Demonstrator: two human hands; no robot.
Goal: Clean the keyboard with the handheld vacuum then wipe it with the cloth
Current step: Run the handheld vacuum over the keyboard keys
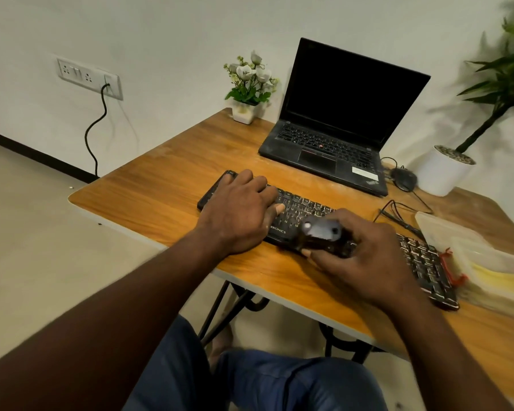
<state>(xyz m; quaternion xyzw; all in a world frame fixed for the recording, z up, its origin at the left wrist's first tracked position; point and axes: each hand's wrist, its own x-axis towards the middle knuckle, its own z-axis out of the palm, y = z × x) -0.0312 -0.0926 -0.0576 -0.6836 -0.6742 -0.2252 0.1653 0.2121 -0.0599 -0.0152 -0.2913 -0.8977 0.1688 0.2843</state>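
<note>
A wooden desk (161, 185) stands against a pale wall, with the person's blue-clad knees below its near edge. At the back of it sits an open black laptop (339, 114), its screen dark. To the right stands a tall green plant (445, 173) in a white pot, half off the edge of the view. A long black keyboard (306, 207) lies slantwise across the middle of the desk, in front of the laptop and well apart from it. Its right end sits just beside a clear plastic box (445, 232) with something pale yellow inside, too blurred to name. The left hand (241, 209) lies flat on the left end of the keyboard, fingers relaxed and spread over the keys, grasping nothing. The right hand (356, 256) is curled round a small dark vacuum (321, 231) and holds it over the middle of the keyboard — whether its tip touches the keys cannot be told. A little white pot of pale flowers (245, 111) stands at the back left corner, and a black mouse (402, 178) lies between the laptop and the big pot.
</note>
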